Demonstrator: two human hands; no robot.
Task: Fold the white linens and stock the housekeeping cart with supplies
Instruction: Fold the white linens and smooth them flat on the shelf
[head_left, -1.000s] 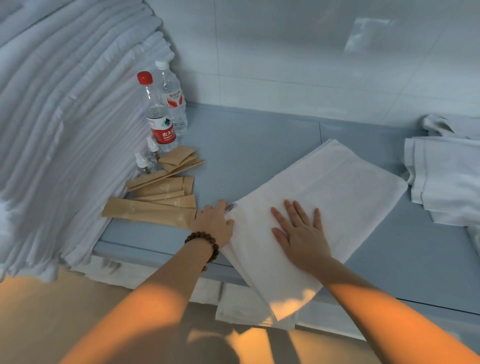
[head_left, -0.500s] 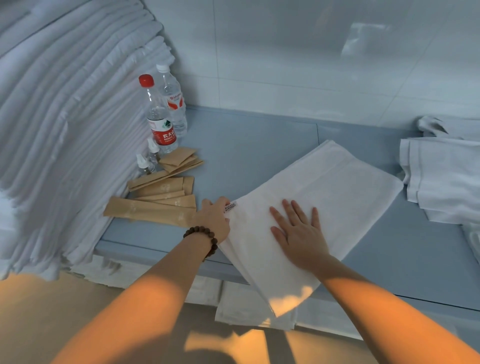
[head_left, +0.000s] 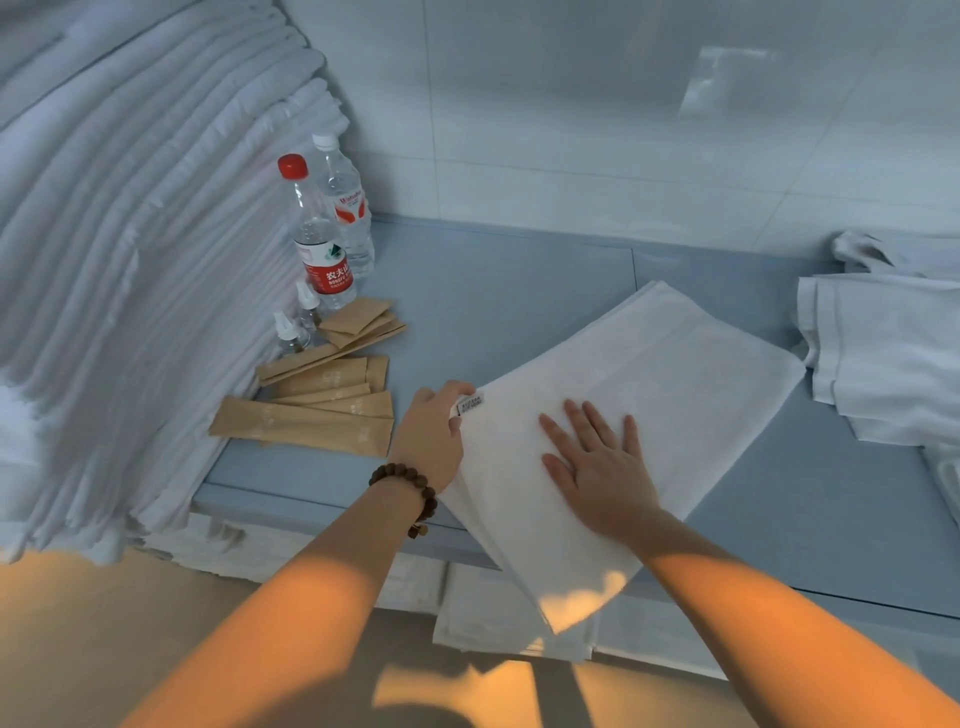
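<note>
a folded white towel (head_left: 675, 405) lies at an angle on the grey-blue counter (head_left: 519, 291), and its near corner hangs past the counter's front edge. the left hand (head_left: 431, 436) is at the towel's left edge, with fingers and thumb curled and pinching the cloth right beside a small printed label (head_left: 470, 402) sewn there. a bracelet of dark wooden beads (head_left: 410, 486) circles that wrist. the right hand (head_left: 597, 467) rests flat on top of the towel, palm down, fingers straight and a little spread, pressing on the near half of the cloth.

to the left of the towel, a loose cluster of brown paper sachets (head_left: 306, 415) lies on the counter, some overlapping. the nearest sachet is just beside the left hand. behind them stand two small clear dropper bottles (head_left: 291, 335), then a water bottle with a red cap (head_left: 318, 249), and a second water bottle with a white cap (head_left: 349, 208) just behind it, near the white tiled wall (head_left: 571, 130).

a tall stack of folded white linens (head_left: 130, 260) fills the left side of the view and stands close against the bottles and sachets. on the right end of the counter, apart from the towel, sits another pile of white linens (head_left: 893, 364), partly folded and with its edges uneven. more folded white cloth (head_left: 509, 621) shows below the counter's front edge, partly hidden by the towel's hanging corner.
</note>
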